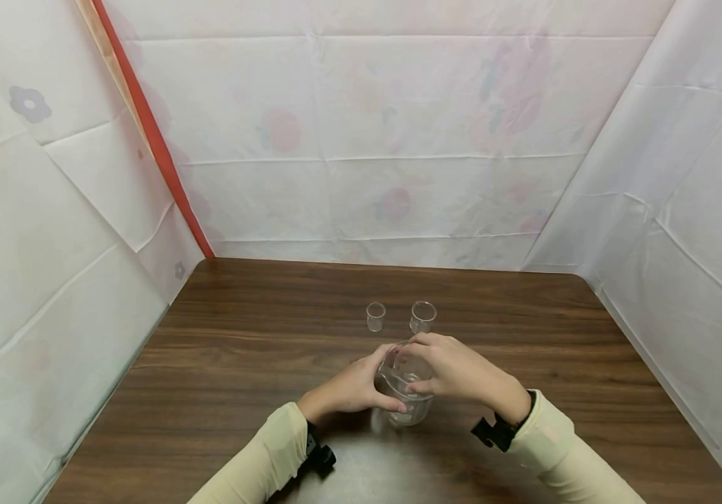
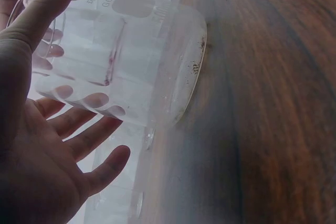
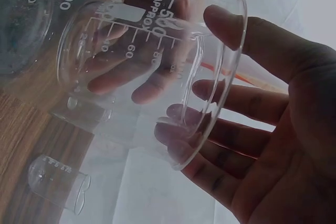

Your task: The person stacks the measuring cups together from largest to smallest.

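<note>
Large beaker [image 2: 142,59] held in left grip [image 1: 357,386]; right grip [image 1: 458,367] pinches smaller beaker [image 3: 128,45] inside it.

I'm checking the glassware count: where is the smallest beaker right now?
In the head view, the smallest beaker stands on the table beyond the left hand, just left of another small beaker.

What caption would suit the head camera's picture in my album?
Left hand grips a large glass beaker, right hand at its rim; two small beakers stand beyond on the wooden table.

large beaker [image 2: 147,66]: 1 | inner beaker [image 3: 123,40]: 1 | small beakers [image 1: 375,322] [image 1: 423,318]: 2 | table [image 1: 241,350]: 1 | sleeves [image 1: 260,451] [image 1: 562,444]: 2 | wrist straps [image 1: 318,455] [image 1: 499,430]: 2
</note>
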### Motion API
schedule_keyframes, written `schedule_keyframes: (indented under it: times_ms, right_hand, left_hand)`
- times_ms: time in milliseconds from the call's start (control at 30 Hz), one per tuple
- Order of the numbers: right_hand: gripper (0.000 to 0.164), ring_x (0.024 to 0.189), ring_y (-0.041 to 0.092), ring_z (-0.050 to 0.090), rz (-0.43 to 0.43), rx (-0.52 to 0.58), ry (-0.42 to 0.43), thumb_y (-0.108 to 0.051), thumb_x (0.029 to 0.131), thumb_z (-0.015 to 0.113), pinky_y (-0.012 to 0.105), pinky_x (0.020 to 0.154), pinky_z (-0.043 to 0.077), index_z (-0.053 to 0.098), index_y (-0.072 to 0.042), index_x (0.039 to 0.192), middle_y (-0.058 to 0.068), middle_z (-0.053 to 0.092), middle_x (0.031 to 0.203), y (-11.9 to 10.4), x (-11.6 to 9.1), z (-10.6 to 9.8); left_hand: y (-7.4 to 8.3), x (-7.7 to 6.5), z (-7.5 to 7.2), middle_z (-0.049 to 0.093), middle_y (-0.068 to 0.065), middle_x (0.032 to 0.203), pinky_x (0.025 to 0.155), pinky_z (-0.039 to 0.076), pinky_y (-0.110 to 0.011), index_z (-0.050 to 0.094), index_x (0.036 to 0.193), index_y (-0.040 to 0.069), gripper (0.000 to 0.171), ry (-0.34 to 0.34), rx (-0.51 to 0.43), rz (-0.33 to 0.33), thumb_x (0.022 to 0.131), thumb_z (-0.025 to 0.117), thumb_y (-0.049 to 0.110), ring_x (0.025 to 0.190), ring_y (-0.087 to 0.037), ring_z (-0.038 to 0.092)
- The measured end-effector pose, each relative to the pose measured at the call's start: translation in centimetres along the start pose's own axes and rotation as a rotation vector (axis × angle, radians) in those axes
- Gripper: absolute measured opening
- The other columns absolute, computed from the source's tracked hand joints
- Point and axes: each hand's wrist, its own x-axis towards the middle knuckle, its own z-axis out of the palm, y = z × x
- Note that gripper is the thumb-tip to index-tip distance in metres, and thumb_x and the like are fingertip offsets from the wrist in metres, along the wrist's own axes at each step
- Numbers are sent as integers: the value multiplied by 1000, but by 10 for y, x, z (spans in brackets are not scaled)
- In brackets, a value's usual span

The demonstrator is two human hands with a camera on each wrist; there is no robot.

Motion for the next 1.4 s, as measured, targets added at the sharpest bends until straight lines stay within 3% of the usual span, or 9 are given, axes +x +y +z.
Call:
schedule_keyframes:
  times_ms: [733,1400]
  right_hand:
    - [46,92,18,67,-16,-126,-63,-31,73,84,34,80,55,69,-8,110,5,67,105,-3,4,8]
    - [42,80,14,64,39,-126,-127,-34,72,85,34,68,54,69,-11,104,3,68,95,-5,14,14]
  left_hand:
    - [-2,0,1,51,4,142,107,42,-42,29,148,28,92,-28,-21,9,75,79,53,131,-15,49]
    - [-3,2,-2,46,5,149,109,41,-43,29,149,26,94,-21,-9,25,74,81,51,134,-16,47]
